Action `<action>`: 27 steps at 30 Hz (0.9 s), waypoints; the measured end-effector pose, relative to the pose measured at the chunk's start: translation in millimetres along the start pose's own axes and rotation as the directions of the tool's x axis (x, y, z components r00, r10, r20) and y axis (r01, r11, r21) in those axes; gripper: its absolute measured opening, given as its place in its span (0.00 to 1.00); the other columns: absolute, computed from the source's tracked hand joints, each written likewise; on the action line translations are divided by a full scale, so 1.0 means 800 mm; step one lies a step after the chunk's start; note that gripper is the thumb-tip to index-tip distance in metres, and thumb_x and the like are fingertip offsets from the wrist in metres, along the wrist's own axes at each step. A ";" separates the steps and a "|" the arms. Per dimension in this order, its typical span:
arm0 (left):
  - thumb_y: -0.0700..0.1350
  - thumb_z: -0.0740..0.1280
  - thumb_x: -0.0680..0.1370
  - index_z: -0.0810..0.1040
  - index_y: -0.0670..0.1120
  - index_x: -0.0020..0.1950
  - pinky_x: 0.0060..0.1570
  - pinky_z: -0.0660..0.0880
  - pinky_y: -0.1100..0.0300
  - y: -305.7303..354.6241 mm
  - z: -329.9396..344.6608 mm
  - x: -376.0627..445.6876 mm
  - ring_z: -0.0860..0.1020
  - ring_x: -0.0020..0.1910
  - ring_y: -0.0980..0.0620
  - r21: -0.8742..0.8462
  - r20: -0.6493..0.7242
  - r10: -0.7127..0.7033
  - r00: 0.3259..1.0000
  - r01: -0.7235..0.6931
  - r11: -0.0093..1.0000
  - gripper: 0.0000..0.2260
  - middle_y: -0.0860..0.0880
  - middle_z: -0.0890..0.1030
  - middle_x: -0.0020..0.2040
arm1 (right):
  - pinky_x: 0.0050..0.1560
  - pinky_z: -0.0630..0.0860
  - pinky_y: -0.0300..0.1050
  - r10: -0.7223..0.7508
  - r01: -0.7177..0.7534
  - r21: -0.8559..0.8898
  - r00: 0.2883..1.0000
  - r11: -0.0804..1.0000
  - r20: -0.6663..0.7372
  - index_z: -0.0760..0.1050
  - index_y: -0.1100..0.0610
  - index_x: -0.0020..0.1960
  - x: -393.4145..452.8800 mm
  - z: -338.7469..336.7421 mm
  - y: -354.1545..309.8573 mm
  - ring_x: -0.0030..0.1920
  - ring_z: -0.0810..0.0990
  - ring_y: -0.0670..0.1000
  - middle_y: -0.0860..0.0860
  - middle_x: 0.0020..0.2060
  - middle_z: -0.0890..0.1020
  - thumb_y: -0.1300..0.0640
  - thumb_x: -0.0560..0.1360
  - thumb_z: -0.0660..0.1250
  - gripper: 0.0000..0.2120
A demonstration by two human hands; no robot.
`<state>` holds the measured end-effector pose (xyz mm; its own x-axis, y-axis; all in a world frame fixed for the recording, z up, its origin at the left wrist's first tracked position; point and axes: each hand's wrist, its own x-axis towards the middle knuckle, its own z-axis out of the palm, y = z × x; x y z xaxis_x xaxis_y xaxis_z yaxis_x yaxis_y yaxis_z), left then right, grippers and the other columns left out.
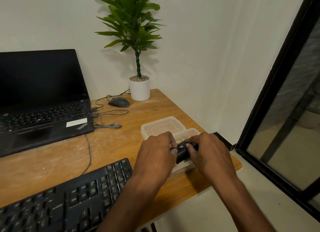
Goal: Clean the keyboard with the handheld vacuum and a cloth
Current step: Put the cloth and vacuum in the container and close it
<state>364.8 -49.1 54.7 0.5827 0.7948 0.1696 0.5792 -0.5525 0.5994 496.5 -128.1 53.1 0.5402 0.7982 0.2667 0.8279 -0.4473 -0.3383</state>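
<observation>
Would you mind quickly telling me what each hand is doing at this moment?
Left hand: fingers curled, gripping the small black handheld vacuum.
Right hand: fingers curled, gripping the same vacuum from its other side.

Handheld vacuum [181, 153] mostly hidden between both hands — shape unclear; keyboard [69, 200] cut off at left and bottom edges.

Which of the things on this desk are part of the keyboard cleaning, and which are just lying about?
Part of the job: the keyboard; the small black vacuum, gripped by the left hand and the right hand.

Just lying about: laptop, mouse, potted plant, clear plastic containers.
</observation>
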 end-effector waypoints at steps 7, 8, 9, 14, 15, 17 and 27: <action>0.40 0.67 0.80 0.80 0.56 0.54 0.44 0.83 0.56 -0.002 0.002 0.003 0.83 0.38 0.55 0.029 0.003 0.005 1.000 -0.005 1.000 0.10 0.51 0.85 0.40 | 0.41 0.74 0.35 0.020 -0.020 -0.036 1.000 0.999 0.011 0.83 0.48 0.61 0.002 0.012 0.005 0.45 0.77 0.46 0.49 0.50 0.83 0.50 0.82 0.65 0.11; 0.40 0.67 0.80 0.80 0.55 0.55 0.42 0.83 0.58 -0.003 0.002 0.004 0.83 0.37 0.56 0.033 0.000 0.006 1.000 -0.006 0.999 0.10 0.51 0.85 0.39 | 0.41 0.74 0.35 0.017 -0.017 -0.042 1.000 0.999 0.004 0.83 0.48 0.61 0.002 0.013 0.004 0.46 0.77 0.46 0.49 0.50 0.83 0.50 0.82 0.65 0.11; 0.40 0.67 0.81 0.80 0.55 0.56 0.39 0.82 0.61 -0.003 0.001 0.004 0.83 0.35 0.57 0.022 0.000 0.005 1.000 -0.005 1.000 0.10 0.51 0.85 0.39 | 0.42 0.74 0.36 0.015 -0.015 -0.048 1.000 0.999 0.000 0.83 0.48 0.61 0.002 0.013 0.004 0.46 0.77 0.46 0.48 0.50 0.82 0.50 0.82 0.65 0.11; 0.44 0.68 0.83 0.79 0.54 0.58 0.33 0.82 0.63 -0.004 -0.008 0.000 0.82 0.29 0.61 -0.139 -0.055 -0.030 0.998 0.022 0.990 0.06 0.51 0.85 0.36 | 0.49 0.79 0.40 0.004 -0.004 -0.048 1.000 0.999 -0.002 0.81 0.46 0.64 -0.001 0.011 0.002 0.52 0.78 0.47 0.47 0.54 0.82 0.48 0.82 0.65 0.13; 0.45 0.68 0.84 0.79 0.56 0.58 0.34 0.82 0.62 -0.008 -0.011 0.000 0.82 0.29 0.61 -0.146 -0.111 -0.030 0.993 0.013 0.989 0.06 0.52 0.85 0.36 | 0.50 0.79 0.41 0.000 -0.001 -0.042 1.000 0.999 -0.014 0.80 0.47 0.65 -0.001 0.010 0.001 0.53 0.78 0.47 0.47 0.55 0.82 0.48 0.82 0.64 0.13; 0.45 0.67 0.84 0.79 0.57 0.58 0.36 0.82 0.62 -0.017 -0.018 0.000 0.83 0.31 0.62 -0.224 -0.222 -0.065 0.973 0.014 0.974 0.07 0.55 0.85 0.38 | 0.52 0.78 0.42 0.006 -0.006 0.000 0.999 1.000 -0.050 0.78 0.48 0.67 -0.001 0.002 0.000 0.57 0.76 0.48 0.48 0.58 0.81 0.48 0.82 0.65 0.14; 0.32 0.62 0.83 0.76 0.41 0.45 0.51 0.74 0.55 -0.069 -0.018 0.060 0.76 0.45 0.50 -0.909 0.154 -0.611 0.777 0.353 0.220 0.08 0.46 0.75 0.45 | 0.52 0.74 0.44 0.071 -0.061 0.422 0.997 0.905 -0.009 0.81 0.56 0.64 0.098 -0.018 0.012 0.53 0.79 0.48 0.51 0.58 0.84 0.56 0.81 0.66 0.13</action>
<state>353.0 23.3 41.3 0.1861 0.9163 -0.3547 -0.1855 0.3872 0.9031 548.9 -75.6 83.6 0.5990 0.7608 0.2499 0.6526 -0.2828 -0.7030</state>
